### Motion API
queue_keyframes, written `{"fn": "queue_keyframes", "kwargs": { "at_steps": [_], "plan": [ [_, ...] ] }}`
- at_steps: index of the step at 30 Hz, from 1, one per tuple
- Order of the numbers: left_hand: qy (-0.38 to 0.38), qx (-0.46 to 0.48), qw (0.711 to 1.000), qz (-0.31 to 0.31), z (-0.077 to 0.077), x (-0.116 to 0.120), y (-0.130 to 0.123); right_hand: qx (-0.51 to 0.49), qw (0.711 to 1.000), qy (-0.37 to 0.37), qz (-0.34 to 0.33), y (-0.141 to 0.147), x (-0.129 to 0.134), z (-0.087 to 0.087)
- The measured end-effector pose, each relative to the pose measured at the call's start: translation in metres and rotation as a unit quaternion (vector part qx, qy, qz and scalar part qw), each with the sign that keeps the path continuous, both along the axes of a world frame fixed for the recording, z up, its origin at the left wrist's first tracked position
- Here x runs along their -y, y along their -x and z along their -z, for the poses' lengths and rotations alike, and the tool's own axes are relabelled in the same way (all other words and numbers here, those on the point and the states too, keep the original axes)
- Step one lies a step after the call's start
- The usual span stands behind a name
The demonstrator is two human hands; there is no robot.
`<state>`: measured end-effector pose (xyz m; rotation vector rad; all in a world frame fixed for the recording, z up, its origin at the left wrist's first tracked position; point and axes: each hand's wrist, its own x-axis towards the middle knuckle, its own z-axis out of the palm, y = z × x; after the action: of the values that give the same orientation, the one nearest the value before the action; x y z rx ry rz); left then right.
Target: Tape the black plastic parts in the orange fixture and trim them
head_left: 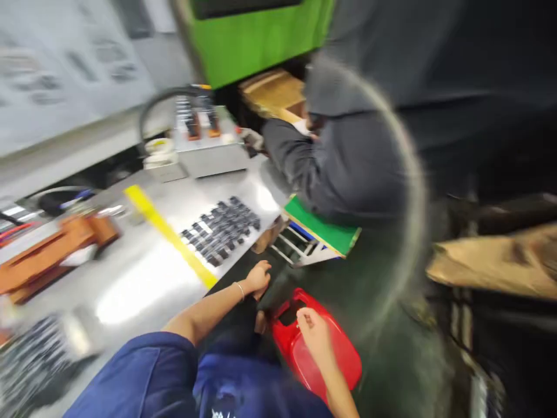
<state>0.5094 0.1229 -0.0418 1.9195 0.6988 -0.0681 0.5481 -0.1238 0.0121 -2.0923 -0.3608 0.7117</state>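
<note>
Just off the edge of the metal table [161,290], my left hand [258,278] hangs with its fingers loosely curled; whether anything is in it is hidden. My right hand [313,330] is above the red plastic stool [343,348], its fingers curled inward, and no object shows in it. Rows of small black parts [221,229] lie on the table beside a yellow tape strip [169,232], up and to the left of my left hand.
A person in dark clothes [357,157] leans in at the upper right, next to a green-topped step [322,227]. Orange blocks [56,252] and more dark parts [37,360] lie on the table at left. A grey box [213,158] stands at the back. Brown paper [496,264] is at right.
</note>
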Motion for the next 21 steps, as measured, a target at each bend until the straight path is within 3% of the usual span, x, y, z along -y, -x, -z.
{"fn": "queue_keyframes", "kwargs": {
  "at_steps": [4, 7, 11, 16, 21],
  "plan": [
    [-0.058, -0.024, 0.992, -0.106, -0.023, -0.021, 0.139, 0.056, 0.978, -0.013, -0.201, 0.017, -0.067, -0.011],
    [-0.113, -0.058, 0.967, -0.221, -0.045, -0.060, 0.241, 0.128, 0.934, -0.031, -0.333, 0.048, -0.118, -0.033],
    [-0.175, -0.082, 0.932, -0.307, -0.068, -0.124, 0.352, 0.202, 0.876, -0.071, -0.431, 0.105, -0.183, -0.063],
    [-0.232, -0.092, 0.912, -0.327, -0.083, -0.202, 0.439, 0.288, 0.829, -0.099, -0.469, 0.174, -0.270, -0.075],
    [-0.268, -0.092, 0.914, -0.290, -0.086, -0.282, 0.479, 0.320, 0.778, -0.022, -0.540, 0.233, -0.357, -0.089]
  ]
}}
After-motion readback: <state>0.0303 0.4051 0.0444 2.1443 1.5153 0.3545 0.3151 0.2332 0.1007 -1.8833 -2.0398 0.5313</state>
